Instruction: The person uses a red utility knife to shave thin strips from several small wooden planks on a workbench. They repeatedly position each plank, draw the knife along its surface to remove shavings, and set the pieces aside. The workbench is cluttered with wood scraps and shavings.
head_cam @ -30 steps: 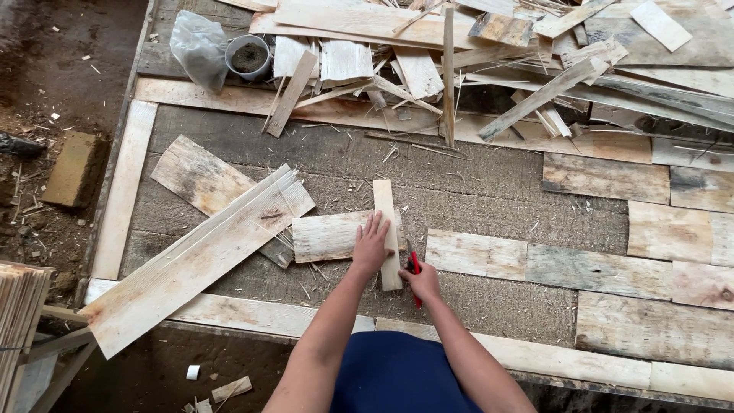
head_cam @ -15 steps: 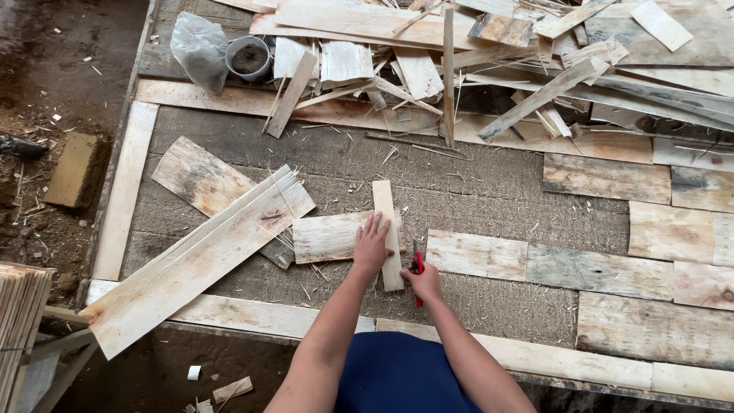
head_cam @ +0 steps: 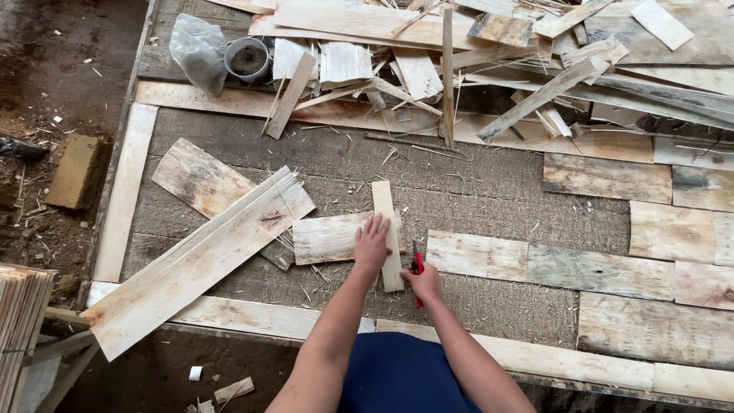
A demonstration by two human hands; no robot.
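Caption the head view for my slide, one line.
Left hand presses a narrow wooden strip flat on the workbench while the right hand holds a red-handled tool beside it.

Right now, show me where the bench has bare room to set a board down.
Bare grey bench lies right of the narrow strip, between the scrap pile above and the plank row below. A smaller patch lies below that row, right of the right hand. Left of the left hand, overlapping boards crowd it.

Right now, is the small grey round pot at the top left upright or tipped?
Upright: the small grey round pot shows its open mouth facing up, with dark contents inside.
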